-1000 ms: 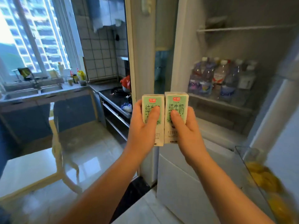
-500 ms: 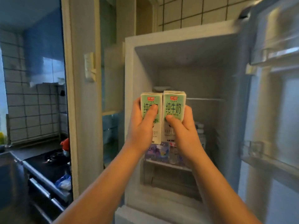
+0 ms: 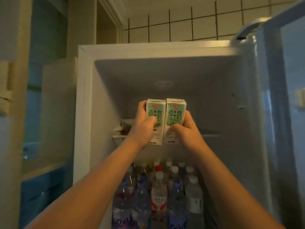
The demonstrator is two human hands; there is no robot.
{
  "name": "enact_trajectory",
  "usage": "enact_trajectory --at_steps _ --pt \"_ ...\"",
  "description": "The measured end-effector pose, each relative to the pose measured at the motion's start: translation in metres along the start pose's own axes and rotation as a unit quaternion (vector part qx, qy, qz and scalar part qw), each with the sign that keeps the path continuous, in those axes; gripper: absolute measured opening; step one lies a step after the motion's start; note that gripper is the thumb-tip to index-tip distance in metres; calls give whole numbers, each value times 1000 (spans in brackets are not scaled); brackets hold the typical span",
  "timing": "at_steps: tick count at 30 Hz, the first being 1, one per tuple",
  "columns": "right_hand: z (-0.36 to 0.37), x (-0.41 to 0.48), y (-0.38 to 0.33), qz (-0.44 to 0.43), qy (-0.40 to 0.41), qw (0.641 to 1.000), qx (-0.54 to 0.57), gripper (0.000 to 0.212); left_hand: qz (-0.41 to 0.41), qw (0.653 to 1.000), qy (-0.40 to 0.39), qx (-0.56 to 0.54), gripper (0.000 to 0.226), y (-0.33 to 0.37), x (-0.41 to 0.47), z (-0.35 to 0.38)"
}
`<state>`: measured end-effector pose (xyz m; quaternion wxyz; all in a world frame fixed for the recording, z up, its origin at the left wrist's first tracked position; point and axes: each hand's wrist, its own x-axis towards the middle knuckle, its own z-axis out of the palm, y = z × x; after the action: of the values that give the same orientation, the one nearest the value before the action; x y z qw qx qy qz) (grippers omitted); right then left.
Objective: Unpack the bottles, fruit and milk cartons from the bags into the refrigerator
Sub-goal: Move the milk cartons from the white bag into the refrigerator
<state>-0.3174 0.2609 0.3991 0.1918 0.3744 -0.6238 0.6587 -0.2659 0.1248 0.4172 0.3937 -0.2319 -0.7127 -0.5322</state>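
Note:
Two green-and-white milk cartons stand upright side by side in the air, inside the open refrigerator (image 3: 85, 100), just above its top shelf (image 3: 209, 135). My left hand (image 3: 143, 128) grips the left milk carton (image 3: 155, 113), thumb across its front. The right milk carton (image 3: 175, 113) is held by my right hand (image 3: 186, 131). The cartons touch each other. On the shelf below stand several water bottles (image 3: 159, 194) with white caps and one red cap.
The fridge door (image 3: 285, 113) stands open at the right. A pale object (image 3: 123, 127) lies at the left end of the top shelf. A tiled wall (image 3: 181, 27) rises behind the fridge; a door frame (image 3: 18, 96) is at the left.
Both hands have carried the cartons from in front of the kitchen up into the fridge's top compartment. My view has swung right and up toward the fridge interior.

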Motion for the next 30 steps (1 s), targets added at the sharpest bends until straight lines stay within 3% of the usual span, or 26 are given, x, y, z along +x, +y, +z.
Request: enact_trajectory --at_steps 8,11,14,16,20,26,30 --pt "-12 85 31 55 1 992 -112 53 -44 990 -71 117 55 -43 85 -13" --pt "-21 103 39 98 -52 980 -167 46 -85 980 -110 145 82 -58 103 -16" --pt "-29 115 41 148 -108 964 -194 35 -132 964 -148 176 72 -71 124 -19" --pt "-35 126 42 182 -136 943 -243 27 -147 945 -177 233 56 -73 138 -22" --pt "-38 149 44 219 -155 900 -345 35 -125 892 -217 376 63 -67 159 -22" --pt "-28 180 64 245 -161 892 -345 26 -107 835 -231 488 62 -83 185 -18" --pt "-17 203 79 259 -164 881 -360 32 -106 800 -231 544 65 -104 206 -16"
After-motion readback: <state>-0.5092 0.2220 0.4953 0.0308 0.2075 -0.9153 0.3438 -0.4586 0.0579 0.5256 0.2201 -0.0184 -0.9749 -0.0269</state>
